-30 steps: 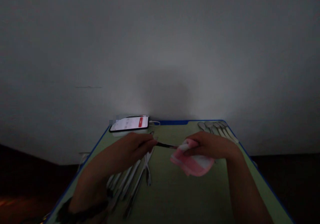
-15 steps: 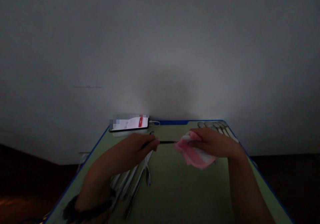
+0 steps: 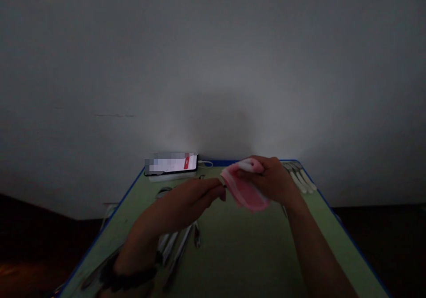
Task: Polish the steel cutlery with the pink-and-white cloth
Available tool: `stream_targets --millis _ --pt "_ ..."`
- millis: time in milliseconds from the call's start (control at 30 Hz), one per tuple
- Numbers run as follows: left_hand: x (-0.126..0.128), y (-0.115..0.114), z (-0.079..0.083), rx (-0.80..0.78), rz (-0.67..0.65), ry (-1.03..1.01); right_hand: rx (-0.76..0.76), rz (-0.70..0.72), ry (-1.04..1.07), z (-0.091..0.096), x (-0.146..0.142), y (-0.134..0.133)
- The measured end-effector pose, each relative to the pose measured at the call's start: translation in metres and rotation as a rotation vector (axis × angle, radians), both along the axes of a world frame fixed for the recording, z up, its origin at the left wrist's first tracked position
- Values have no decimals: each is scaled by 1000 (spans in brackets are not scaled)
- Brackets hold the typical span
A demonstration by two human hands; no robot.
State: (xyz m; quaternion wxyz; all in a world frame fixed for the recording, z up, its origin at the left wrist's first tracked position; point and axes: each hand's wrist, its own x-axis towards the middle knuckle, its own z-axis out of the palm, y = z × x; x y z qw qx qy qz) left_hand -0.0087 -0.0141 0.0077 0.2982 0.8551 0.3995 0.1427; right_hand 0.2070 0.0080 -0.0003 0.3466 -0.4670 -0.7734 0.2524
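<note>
Over the middle of the table, my left hand (image 3: 203, 198) is closed on a slim dark utensil (image 3: 224, 186), of which only a short tip shows at the fingers. Its kind cannot be made out. My right hand (image 3: 276, 178) grips a pink and white cloth (image 3: 248, 191) folded over, its edge close to my left fingertips. The cloth hides whatever lies within it. Beneath and beside my left forearm lie several metal utensils (image 3: 179, 251), partly covered by the arm.
A light-green table (image 3: 246, 253) with a blue rim stands against a grey wall. A phone (image 3: 171, 165) with a lit screen and white cable rests at the back left. Several utensils with pale handles (image 3: 301, 180) lie in a row at the back right.
My hands have come closer together; the dark shaft that showed between them is now nearly hidden. My left hand moved right, while the cloth and my right hand moved left and slightly up.
</note>
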Motion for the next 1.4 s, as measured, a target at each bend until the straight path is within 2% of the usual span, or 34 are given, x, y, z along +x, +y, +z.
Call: stream_targets --millis 167,367,567,867,933,1100,1200,1300,1400 --pt "-13 -2 5 -6 -14 -39 -41 94 7 2 -1 -3" --pt "-13 -3 5 33 0 19 -129 193 -86 4 4 -4" --pt "-7 -5 5 26 -13 122 -253 431 -194 6 20 -2" --pt "-9 -11 3 109 -7 154 -252 469 -207 16 31 -8" --pt "-6 -12 3 138 20 163 -239 422 -199 16 28 -7" --pt "1 -12 6 187 109 146 -81 191 -128 9 18 -4" --pt "5 -12 9 196 125 39 -38 64 114 6 7 -6" --pt "12 -12 12 200 154 -70 30 -193 413 3 -10 -10" --pt "21 -13 12 184 160 -120 38 -393 588 -3 -29 -13"
